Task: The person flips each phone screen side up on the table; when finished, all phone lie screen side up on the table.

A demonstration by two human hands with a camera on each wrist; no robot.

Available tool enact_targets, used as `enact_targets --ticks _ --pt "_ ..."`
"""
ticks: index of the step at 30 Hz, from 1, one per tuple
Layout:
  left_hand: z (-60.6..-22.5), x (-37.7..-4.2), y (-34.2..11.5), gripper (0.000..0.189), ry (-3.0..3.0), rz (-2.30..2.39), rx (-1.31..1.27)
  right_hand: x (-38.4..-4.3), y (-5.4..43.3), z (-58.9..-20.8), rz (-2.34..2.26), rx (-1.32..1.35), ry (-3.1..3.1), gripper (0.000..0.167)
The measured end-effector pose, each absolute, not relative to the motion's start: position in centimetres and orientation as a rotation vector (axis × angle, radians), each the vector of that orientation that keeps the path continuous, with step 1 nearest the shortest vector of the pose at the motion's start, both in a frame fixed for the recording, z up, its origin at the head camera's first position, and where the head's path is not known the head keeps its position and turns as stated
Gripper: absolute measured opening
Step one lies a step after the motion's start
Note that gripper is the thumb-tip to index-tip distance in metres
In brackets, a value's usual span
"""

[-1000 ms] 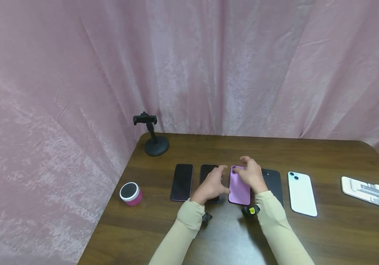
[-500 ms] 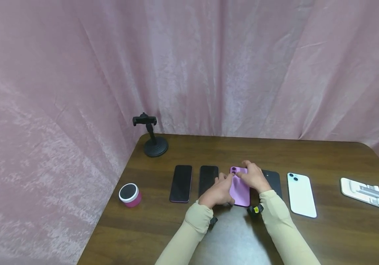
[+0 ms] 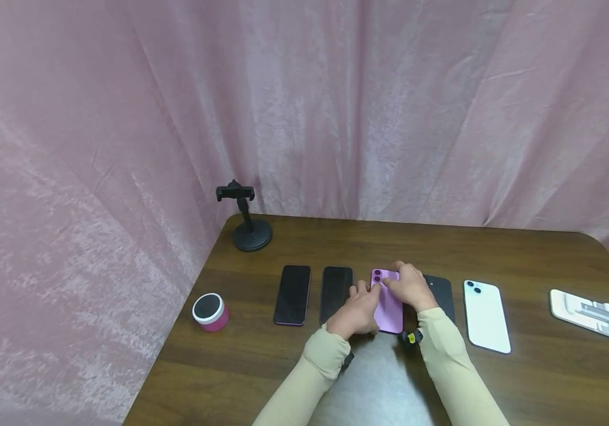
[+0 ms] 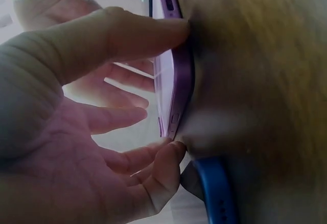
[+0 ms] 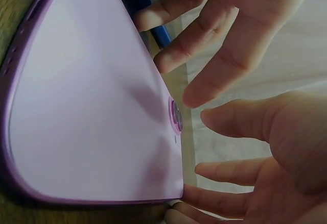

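The purple phone (image 3: pixel 389 310) lies back up on the wooden table, its twin-lens camera at the far end. My left hand (image 3: pixel 355 312) grips its near left corner. In the left wrist view the thumb (image 4: pixel 163 32) presses the charging-port edge, while curled fingertips (image 4: pixel 176 150) meet the long side. At the far right corner is my right hand (image 3: pixel 412 288). In the right wrist view its fingertips (image 5: pixel 191 193) are at the phone's edge, and the thumb (image 5: pixel 219 117) stands over the camera end without curling round it.
Two black-screened phones (image 3: pixel 292 296) lie to the left, a dark phone (image 3: pixel 440 293) and a white phone (image 3: pixel 486 316) to the right. A folded white stand (image 3: pixel 589 315) lies far right. A black phone holder (image 3: pixel 251 234) and a pink-and-white jar (image 3: pixel 211 313) stand at left.
My left hand has moved right and closed onto the purple phone's near left corner. My right hand has come down slightly toward its far right edge. The phone has hardly moved.
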State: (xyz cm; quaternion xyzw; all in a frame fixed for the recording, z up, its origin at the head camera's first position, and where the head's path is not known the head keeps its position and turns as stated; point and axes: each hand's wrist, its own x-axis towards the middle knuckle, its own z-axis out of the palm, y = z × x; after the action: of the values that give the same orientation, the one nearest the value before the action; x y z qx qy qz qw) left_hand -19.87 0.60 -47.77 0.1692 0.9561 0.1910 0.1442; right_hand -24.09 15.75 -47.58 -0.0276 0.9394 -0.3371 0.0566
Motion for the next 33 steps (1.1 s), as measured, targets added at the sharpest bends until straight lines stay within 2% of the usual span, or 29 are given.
enact_targets --ticks 13,33 --pt "-47.9 -19.5 1.0 0.089 2.788 0.551 0.527 -24.8 16.5 -47.6 -1.014 -0.054 2.805 0.051" --pt "-48.0 -19.6 0.7 0.097 2.755 0.578 0.565 -24.0 17.0 -47.3 -1.203 -0.09 2.747 0.059"
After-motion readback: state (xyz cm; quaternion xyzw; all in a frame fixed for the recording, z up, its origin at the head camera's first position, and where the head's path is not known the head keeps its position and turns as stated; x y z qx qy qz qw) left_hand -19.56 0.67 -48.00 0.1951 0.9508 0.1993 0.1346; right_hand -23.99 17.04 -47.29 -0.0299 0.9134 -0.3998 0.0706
